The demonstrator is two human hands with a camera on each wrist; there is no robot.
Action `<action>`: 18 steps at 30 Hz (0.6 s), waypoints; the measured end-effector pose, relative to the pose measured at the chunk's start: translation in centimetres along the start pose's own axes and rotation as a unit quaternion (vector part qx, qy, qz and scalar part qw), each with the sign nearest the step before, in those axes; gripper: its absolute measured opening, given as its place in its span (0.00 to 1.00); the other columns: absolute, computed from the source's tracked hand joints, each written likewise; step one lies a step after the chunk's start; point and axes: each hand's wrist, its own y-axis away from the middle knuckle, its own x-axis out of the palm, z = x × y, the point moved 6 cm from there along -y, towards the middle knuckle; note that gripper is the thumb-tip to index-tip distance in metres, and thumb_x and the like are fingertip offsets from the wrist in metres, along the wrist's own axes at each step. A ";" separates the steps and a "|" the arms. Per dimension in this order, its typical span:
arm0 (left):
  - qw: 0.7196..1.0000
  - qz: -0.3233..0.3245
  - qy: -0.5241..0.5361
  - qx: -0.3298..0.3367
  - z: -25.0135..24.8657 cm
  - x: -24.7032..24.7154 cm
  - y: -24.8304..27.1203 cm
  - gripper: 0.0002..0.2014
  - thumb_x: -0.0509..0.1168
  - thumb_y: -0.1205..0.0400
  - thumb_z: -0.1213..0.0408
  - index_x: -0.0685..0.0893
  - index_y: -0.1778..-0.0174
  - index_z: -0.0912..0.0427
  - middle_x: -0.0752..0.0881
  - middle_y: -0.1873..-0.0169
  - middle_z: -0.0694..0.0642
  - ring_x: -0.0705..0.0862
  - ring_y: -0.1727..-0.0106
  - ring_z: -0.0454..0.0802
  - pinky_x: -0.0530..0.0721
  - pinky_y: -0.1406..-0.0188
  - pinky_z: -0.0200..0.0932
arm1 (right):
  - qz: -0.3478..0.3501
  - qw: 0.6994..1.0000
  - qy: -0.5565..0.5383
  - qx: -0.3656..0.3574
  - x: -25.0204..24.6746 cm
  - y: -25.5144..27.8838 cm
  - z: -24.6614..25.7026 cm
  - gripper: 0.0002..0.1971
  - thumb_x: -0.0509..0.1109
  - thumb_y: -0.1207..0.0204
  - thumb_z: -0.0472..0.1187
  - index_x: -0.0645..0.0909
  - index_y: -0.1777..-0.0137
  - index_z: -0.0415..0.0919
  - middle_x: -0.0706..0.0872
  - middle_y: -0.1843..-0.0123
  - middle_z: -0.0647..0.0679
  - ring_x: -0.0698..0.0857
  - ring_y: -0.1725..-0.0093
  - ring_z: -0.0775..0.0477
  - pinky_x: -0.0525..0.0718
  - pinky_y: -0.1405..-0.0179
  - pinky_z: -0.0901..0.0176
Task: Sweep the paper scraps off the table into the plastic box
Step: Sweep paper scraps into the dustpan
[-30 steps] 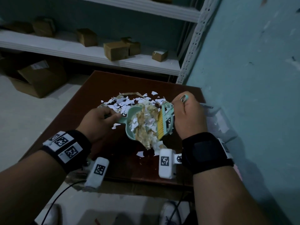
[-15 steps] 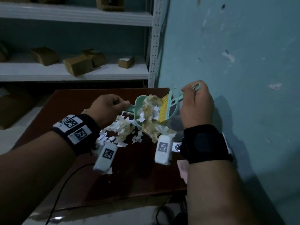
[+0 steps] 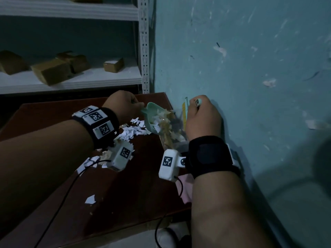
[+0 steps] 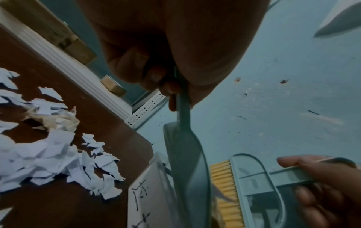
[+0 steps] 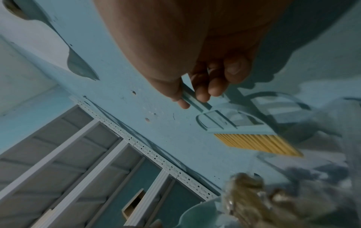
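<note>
My left hand point(image 3: 132, 102) grips the handle of a teal dustpan point(image 3: 152, 117). The dustpan is tipped to the right past the table's right edge, and white and brown paper scraps point(image 3: 164, 122) slide off it. Below it, a clear plastic box point(image 4: 148, 192) stands between the brown table point(image 3: 143, 176) and the wall. My right hand point(image 3: 195, 102) grips the handle of a small teal brush with yellow bristles point(image 3: 184, 111), held upright just right of the dustpan. In the left wrist view the bristles point(image 4: 224, 185) are close to the dustpan point(image 4: 187, 169). More scraps point(image 3: 132, 129) lie piled on the table.
The blue wall point(image 3: 250, 86) stands close on the right. A white shelf rack point(image 3: 71, 81) with cardboard boxes stands behind the table. Loose scraps point(image 3: 90, 199) lie near the table's front. Something pink point(image 3: 184, 190) shows by the table's right edge.
Both hands carried the loaded dustpan and the brush rightward, from above the table to beyond its right edge. The dustpan now tilts over the box and scraps spill from it.
</note>
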 end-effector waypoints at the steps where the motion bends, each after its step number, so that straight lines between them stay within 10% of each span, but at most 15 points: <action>1: 1.000 -0.004 -0.010 -0.001 -0.1 -0.1 0.0 0.14 0.70 0.14 0.51 0.90 0.61 0.55 0.90 0.66 0.53 0.86 0.68 0.48 0.76 0.73 0.41 | -0.004 1.000 -0.001 0.000 -0.1 0.0 0.0 0.10 0.59 0.11 0.45 0.82 0.44 0.49 0.87 0.54 0.45 0.81 0.58 0.40 0.70 0.61 0.56; 12: 0.991 -0.040 -0.105 0.067 -3.5 -1.5 1.2 0.11 0.69 0.15 0.55 0.90 0.59 0.56 0.88 0.66 0.54 0.85 0.64 0.49 0.75 0.71 0.42 | 0.033 0.997 -0.068 0.009 -0.3 1.0 1.7 0.12 0.58 0.09 0.51 0.81 0.46 0.48 0.86 0.59 0.52 0.81 0.64 0.55 0.73 0.68 0.59; 18: 0.988 -0.082 -0.108 0.074 -3.5 -3.6 2.6 0.11 0.68 0.14 0.53 0.87 0.58 0.55 0.84 0.66 0.50 0.84 0.60 0.51 0.80 0.63 0.46 | 0.026 0.999 -0.040 0.018 0.1 0.8 -0.2 0.10 0.60 0.10 0.47 0.82 0.45 0.49 0.86 0.57 0.49 0.83 0.58 0.43 0.73 0.61 0.57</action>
